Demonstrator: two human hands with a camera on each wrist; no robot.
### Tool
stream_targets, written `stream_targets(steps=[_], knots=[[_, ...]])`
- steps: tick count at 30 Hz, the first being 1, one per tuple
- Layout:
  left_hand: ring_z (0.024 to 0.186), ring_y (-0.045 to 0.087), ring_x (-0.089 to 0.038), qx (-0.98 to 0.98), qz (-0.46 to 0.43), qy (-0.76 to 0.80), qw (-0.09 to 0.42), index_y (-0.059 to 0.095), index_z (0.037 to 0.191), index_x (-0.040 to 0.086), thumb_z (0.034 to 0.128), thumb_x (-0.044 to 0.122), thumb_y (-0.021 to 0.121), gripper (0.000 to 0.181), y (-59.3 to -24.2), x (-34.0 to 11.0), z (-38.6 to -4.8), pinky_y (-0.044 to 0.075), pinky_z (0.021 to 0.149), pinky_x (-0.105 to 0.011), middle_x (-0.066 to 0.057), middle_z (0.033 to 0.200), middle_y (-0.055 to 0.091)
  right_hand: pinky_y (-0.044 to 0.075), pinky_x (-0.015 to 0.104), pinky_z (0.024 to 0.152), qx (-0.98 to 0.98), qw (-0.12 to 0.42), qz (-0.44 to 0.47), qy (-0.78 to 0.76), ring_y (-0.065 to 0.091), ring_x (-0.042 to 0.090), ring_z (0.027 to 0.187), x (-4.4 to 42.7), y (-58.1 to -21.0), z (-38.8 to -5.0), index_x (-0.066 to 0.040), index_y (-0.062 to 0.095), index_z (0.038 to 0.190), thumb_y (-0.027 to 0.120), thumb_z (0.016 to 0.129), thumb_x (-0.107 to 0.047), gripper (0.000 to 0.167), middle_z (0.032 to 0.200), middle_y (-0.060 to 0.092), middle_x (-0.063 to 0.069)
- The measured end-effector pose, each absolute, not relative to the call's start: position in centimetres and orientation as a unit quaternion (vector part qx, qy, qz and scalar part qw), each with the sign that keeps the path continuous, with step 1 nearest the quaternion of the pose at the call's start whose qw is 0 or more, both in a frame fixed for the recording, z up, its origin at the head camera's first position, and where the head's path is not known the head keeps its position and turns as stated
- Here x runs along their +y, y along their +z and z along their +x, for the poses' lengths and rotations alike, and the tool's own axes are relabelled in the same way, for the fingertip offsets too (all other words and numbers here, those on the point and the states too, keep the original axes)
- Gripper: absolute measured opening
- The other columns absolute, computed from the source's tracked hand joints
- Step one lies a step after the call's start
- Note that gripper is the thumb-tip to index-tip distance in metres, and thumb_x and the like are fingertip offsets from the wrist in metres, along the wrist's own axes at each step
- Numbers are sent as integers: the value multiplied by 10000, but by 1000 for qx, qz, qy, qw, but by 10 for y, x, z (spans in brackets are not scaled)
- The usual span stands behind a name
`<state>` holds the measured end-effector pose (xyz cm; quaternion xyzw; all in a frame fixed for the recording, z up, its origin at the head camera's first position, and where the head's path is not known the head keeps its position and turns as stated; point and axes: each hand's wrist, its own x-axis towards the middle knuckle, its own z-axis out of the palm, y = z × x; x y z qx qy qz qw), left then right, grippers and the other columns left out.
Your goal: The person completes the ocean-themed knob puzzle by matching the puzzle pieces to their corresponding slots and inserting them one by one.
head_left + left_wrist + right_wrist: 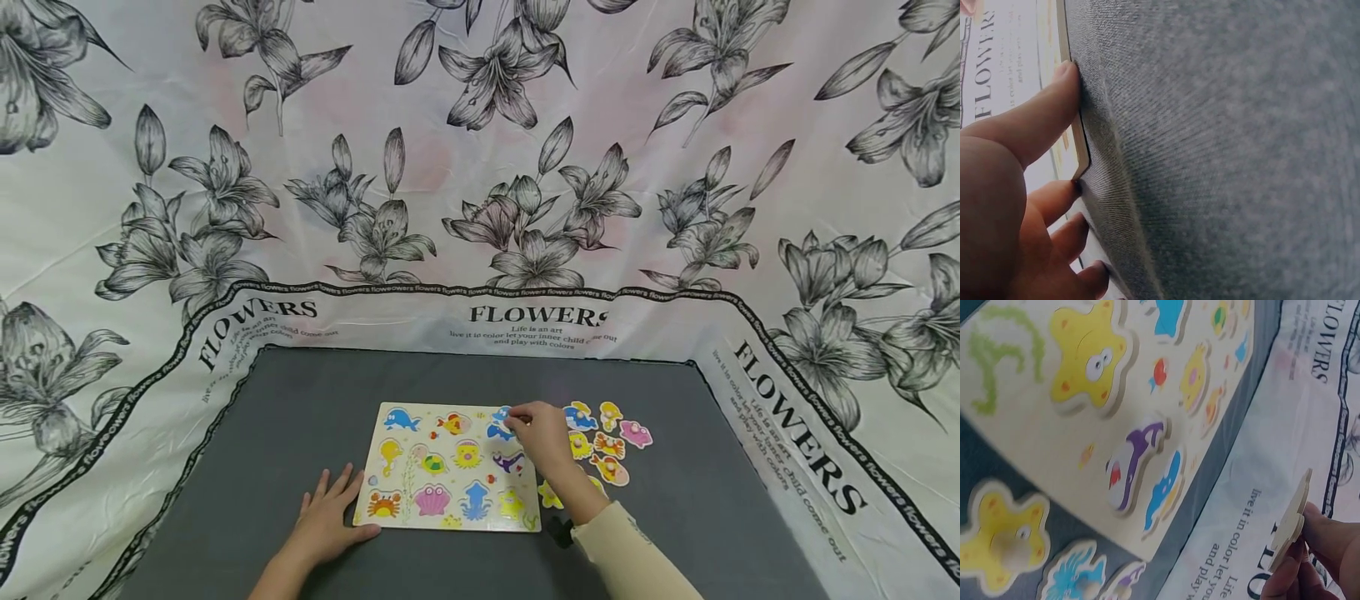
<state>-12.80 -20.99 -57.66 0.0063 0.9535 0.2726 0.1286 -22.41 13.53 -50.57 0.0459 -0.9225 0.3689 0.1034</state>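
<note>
A wooden sea-animal puzzle board [450,521] lies flat on the dark grey tabletop, with coloured pictures of a crab, shell, star and whale on it. My left hand [326,517] rests at its near left corner; in the left wrist view the thumb [1060,100] touches the board's front edge and the fingers spread around the corner. Above the board's far right corner my right hand [543,437] pinches a thin wooden puzzle piece [1289,528], seen nearly edge-on in the right wrist view. Right below it on the board is a blue dolphin picture [1164,490].
To the right of the board lie several loose knobbed pieces, among them a pink fish [636,433], a crab [609,445] and a yellow star [1007,534]. A white floral cloth [525,250] surrounds the dark grey tabletop [315,400].
</note>
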Motion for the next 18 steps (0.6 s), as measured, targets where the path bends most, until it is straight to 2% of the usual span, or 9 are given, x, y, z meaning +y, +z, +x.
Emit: stream_targets(steps=[6, 12, 18], knots=[[1513, 64, -536, 952, 5, 277, 128, 402, 1560, 99, 717, 618, 829, 1078, -578, -211, -127, 95, 1129, -790, -198, 1646, 265, 540, 262, 631, -919, 91, 47, 380, 654, 126, 772, 121, -511, -230, -113, 826, 955, 806, 880, -170, 96, 892, 750, 20], [1513, 66, -535, 953, -1, 274, 129, 403, 1559, 96, 710, 617, 832, 1085, -579, -211, -128, 95, 1128, -790, -199, 1646, 266, 585, 306, 679, -918, 99, 72, 377, 693, 161, 810, 106, -514, -237, -112, 826, 953, 806, 878, -175, 100, 907, 761, 32], [1512, 70, -536, 954, 2, 273, 126, 405, 1559, 99, 710, 618, 831, 1083, -578, -210, -128, 102, 1124, -794, -198, 1645, 269, 598, 312, 699, -916, 84, 85, 383, 713, 188, 847, 94, -517, -242, -102, 822, 960, 795, 888, -166, 100, 936, 765, 51]])
